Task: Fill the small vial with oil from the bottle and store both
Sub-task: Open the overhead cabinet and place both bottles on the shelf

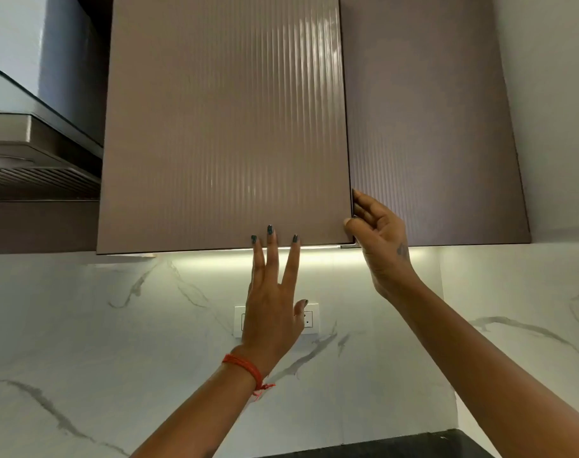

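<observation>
Neither the vial nor the oil bottle is in view. I look up at a wall cabinet with two ribbed mauve doors. My left hand [271, 302], with an orange thread round the wrist, has straight fingers whose tips press the lower edge of the left cabinet door [225, 127]. My right hand [377, 239] is at that door's lower right corner. Its fingertips are at the door's right edge, in the seam with the right cabinet door [430, 127], and its thumb lies on the front face. The left door stands slightly proud of the right one.
A steel chimney hood [33, 153] hangs to the left of the cabinet. Below are a lit white marble backsplash [116, 325] with a white wall socket [309, 320] and a dark countertop corner [413, 446].
</observation>
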Action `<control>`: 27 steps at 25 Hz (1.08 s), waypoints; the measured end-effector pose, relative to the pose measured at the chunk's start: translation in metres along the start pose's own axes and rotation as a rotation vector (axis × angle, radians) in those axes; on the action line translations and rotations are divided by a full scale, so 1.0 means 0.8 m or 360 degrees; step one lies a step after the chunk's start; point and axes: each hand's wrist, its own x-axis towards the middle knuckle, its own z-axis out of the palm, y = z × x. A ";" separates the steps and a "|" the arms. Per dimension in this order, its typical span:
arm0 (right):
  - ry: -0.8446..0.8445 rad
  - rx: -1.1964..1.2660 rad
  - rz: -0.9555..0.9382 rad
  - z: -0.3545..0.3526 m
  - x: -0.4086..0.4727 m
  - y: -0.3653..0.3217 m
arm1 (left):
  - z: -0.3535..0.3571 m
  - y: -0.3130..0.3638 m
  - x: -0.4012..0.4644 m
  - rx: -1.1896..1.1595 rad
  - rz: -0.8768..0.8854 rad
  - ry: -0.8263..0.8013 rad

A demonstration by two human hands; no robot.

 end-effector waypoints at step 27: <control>0.0477 -0.0920 -0.0542 -0.006 0.080 0.222 | 0.162 -0.057 0.038 0.0561 -0.0008 0.0016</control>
